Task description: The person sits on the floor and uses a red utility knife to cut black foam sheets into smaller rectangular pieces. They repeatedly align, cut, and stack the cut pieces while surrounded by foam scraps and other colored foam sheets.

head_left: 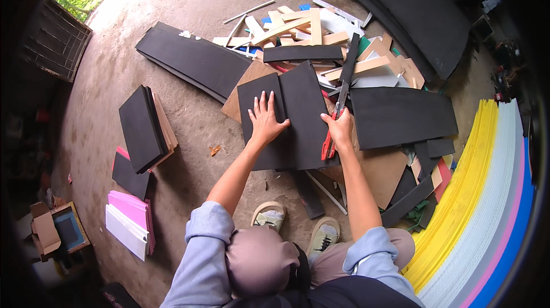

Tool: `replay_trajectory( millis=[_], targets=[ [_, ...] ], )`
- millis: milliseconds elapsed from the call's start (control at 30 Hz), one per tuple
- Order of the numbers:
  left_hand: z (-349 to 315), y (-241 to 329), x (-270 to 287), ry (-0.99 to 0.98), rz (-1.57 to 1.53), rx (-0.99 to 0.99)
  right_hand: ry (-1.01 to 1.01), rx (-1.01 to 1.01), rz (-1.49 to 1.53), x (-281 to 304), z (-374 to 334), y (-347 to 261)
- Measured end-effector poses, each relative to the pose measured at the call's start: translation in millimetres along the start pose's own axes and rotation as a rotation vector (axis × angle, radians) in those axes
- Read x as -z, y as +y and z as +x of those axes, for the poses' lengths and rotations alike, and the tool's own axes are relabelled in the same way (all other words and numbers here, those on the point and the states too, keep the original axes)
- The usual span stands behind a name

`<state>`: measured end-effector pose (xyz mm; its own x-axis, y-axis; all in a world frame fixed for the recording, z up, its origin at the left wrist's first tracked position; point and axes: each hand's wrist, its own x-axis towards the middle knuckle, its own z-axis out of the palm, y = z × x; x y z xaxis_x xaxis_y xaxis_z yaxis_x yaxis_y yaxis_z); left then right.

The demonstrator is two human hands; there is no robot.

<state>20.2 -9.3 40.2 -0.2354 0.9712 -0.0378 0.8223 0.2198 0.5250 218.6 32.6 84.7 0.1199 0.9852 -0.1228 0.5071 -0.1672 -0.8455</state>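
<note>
My left hand [266,120] lies flat with fingers spread, pressing on a narrower black foam piece [252,91] that rests on a larger black foam sheet [302,93]. Closed in my right hand [341,129] is a red utility knife [327,146], at the right edge of that larger sheet. Its upper end points away from me, beside a thin black strip [349,59]. Under the sheets, part of a brown board [232,105] shows.
Beyond the sheets is a heap of beige and white offcuts [312,27]. A black panel [404,118] lies right, near coloured sheet stacks [458,210]. To the left are a black stack [143,130], pink sheets [130,208] and a long black panel [189,59]. My shoes [268,214] are below.
</note>
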Motion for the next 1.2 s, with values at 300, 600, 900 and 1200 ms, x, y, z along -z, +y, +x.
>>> replay_trajectory(
  millis=[300,600,900,1200],
  targets=[
    [20.4,47.7,100.8,0.279,-0.054,-0.322,0.044,0.357,0.161,146.1,-27.1,-51.8],
    [-46.5,161.8,217.9,-0.039,-0.131,-0.701,0.131,0.513,0.077,214.0,-100.5,-72.8],
    [-91.4,184.2,150.8,0.203,0.253,-0.791,-0.034,0.153,0.056,221.8,-118.0,-35.5],
    [-93.9,174.4,100.8,0.222,0.373,-0.736,0.082,0.588,-0.341,200.0,-109.5,-5.2]
  ],
)
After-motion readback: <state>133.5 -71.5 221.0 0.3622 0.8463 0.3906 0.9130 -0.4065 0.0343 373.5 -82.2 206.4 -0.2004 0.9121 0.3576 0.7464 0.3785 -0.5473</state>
